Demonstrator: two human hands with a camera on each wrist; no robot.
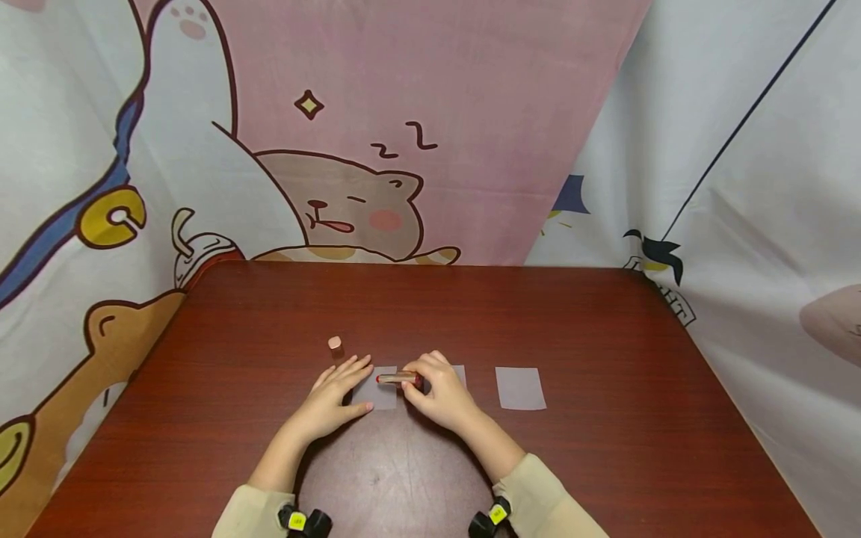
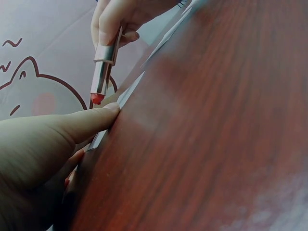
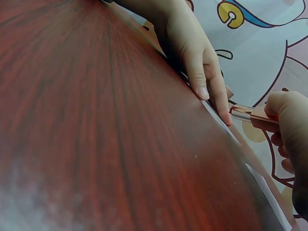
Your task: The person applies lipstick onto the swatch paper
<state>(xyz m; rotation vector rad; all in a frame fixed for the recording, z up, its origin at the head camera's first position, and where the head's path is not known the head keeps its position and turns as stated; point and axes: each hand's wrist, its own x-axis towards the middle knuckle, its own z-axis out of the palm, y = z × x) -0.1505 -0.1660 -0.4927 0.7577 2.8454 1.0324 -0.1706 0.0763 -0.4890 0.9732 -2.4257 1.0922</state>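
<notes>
My right hand [image 1: 440,392] grips a lipstick [image 1: 397,379] by its base, its red tip pointing left over a white paper square [image 1: 383,396]. In the left wrist view the red tip of the lipstick [image 2: 97,98] shows close above my left thumb. My left hand [image 1: 332,400] rests on the left edge of that paper with its fingers spread, the thumb at the near edge. The lipstick's cap [image 1: 335,344] stands on the table beyond my left fingertips. A second paper square [image 1: 460,373] lies mostly hidden behind my right hand.
A third paper square [image 1: 521,388] lies to the right of my right hand. The brown wooden table [image 1: 605,463] reaches back to a cloth printed with cartoon animals [image 1: 356,202]. Each sleeve has a black wrist camera [image 1: 306,521] at its cuff.
</notes>
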